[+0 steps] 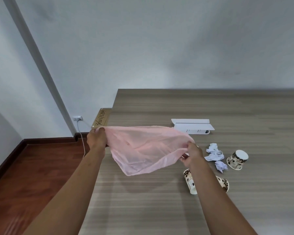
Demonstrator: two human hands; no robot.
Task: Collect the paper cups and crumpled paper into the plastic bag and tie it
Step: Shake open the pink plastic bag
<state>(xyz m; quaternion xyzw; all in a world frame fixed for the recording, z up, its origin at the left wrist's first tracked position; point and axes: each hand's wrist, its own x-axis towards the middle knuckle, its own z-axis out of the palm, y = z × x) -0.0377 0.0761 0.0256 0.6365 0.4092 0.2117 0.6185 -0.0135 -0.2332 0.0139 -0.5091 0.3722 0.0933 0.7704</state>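
Observation:
A thin pink plastic bag [143, 148] hangs stretched above the wooden table [159, 209]. My left hand [96, 139] grips its left edge and my right hand [192, 154] pinches its right edge. Several crumpled white paper balls [215, 154] lie to the right of my right hand. One patterned paper cup [237, 159] stands upside down beside them. Two more cups lie on their sides nearer me: one [190, 181] partly hidden by my right forearm, the other [223, 183] just right of that arm.
A white power strip with an open white box [192, 127] sits behind the bag. A cardboard box [101, 118] stands off the table's left edge. A wall socket with a white cable [78, 118] is at the left, above the red wood floor.

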